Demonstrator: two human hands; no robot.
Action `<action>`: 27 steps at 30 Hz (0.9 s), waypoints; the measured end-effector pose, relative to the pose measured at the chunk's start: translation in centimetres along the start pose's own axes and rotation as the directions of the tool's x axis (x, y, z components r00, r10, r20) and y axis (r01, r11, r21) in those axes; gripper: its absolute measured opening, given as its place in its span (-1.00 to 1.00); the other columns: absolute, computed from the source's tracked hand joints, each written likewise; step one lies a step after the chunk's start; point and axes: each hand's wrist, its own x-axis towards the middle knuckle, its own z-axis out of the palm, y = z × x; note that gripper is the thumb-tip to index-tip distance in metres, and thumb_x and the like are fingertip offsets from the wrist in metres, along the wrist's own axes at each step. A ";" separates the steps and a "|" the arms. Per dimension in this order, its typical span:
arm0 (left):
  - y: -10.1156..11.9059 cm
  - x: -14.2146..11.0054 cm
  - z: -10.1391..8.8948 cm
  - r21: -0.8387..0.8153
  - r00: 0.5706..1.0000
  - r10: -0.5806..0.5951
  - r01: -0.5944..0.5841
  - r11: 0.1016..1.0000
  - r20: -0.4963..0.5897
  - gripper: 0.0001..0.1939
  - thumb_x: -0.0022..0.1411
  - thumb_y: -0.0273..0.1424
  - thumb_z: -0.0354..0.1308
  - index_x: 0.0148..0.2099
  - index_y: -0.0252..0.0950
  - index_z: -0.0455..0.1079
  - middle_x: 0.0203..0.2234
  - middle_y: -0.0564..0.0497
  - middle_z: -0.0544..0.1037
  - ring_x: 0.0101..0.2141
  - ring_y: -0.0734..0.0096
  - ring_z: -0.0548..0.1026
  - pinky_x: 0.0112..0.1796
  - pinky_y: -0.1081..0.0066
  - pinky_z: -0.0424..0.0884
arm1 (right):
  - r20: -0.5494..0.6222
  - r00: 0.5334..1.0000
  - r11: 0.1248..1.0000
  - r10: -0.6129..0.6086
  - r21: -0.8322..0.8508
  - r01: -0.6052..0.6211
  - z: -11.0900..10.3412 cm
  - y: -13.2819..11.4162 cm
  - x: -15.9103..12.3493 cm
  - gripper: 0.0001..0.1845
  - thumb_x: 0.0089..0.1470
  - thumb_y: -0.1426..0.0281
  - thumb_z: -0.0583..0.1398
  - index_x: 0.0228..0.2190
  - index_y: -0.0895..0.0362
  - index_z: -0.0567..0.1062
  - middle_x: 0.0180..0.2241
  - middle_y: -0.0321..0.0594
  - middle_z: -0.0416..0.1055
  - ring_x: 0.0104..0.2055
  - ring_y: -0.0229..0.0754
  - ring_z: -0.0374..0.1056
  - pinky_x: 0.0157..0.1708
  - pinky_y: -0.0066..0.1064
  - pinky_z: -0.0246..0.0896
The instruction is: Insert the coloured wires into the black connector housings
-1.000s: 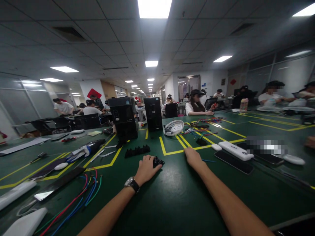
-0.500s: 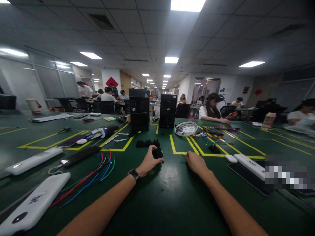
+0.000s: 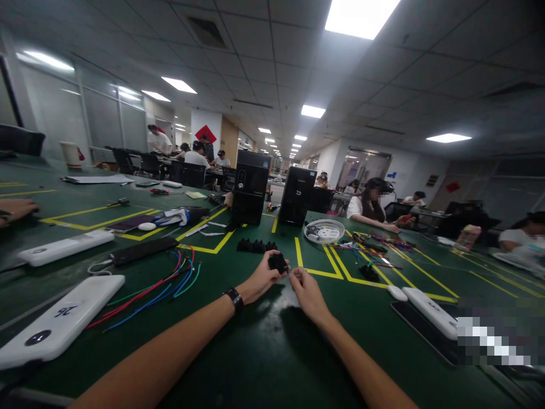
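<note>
My left hand (image 3: 261, 278), a watch at its wrist, grips a small black block (image 3: 278, 263) above the green table. Close to the block's right side, my right hand (image 3: 307, 288) has thumb and fingers pinched together. Whatever may be between those fingertips is too small to make out. Just behind my left hand lies a row of joined black blocks (image 3: 256, 245). Off to the right, another small black block (image 3: 368, 272) sits among loose wires.
Two black computer towers (image 3: 251, 193) stand ahead, near a white basket (image 3: 326, 231) of small parts. Coloured wires (image 3: 170, 284) and a white power bank (image 3: 63, 318) lie left; a phone (image 3: 421, 335) lies right. Another person's hand (image 3: 17, 209) shows at the left edge.
My left hand has lifted the black block off the table. My right hand has moved left, from the yellow tape to beside the block. The view has turned left and tilted.
</note>
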 end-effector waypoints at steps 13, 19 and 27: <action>0.0 -0.2 0.4 0.018 0.999 0.006 -0.006 1.000 0.038 -0.39 -0.11 -0.70 0.03 0.00 -0.18 0.08 0.11 -0.14 0.27 -0.08 0.33 0.43 -0.07 0.23 0.35 | -0.008 0.999 0.997 -0.034 -0.064 0.034 0.4 0.4 -0.1 -0.81 0.13 0.27 0.03 -0.40 0.12 0.31 -0.53 -0.30 0.36 -0.51 -0.24 0.25 -0.51 -0.47 -0.01; -0.4 0.0 -0.1 0.026 0.999 0.009 -0.010 1.000 0.046 -0.37 -0.12 -0.72 -0.01 0.02 -0.18 0.07 0.13 -0.13 0.26 -0.05 0.35 0.42 -0.04 0.25 0.33 | -0.020 1.000 0.998 -0.012 -0.057 0.011 0.3 0.2 -0.1 -0.81 0.12 0.26 0.03 -0.41 0.11 0.31 -0.55 -0.31 0.36 -0.53 -0.23 0.26 -0.51 -0.46 0.01; -0.5 -0.2 0.0 0.155 0.996 0.048 -0.058 0.986 0.073 -0.38 -0.09 -0.70 -0.01 0.04 -0.14 0.11 0.15 -0.07 0.24 0.01 0.34 0.36 -0.06 0.28 0.35 | 0.005 1.000 0.996 0.019 -0.084 -0.019 0.5 0.9 -0.2 -0.81 0.10 0.27 0.04 -0.41 0.12 0.33 -0.60 -0.35 0.31 -0.57 -0.25 0.22 -0.54 -0.48 -0.01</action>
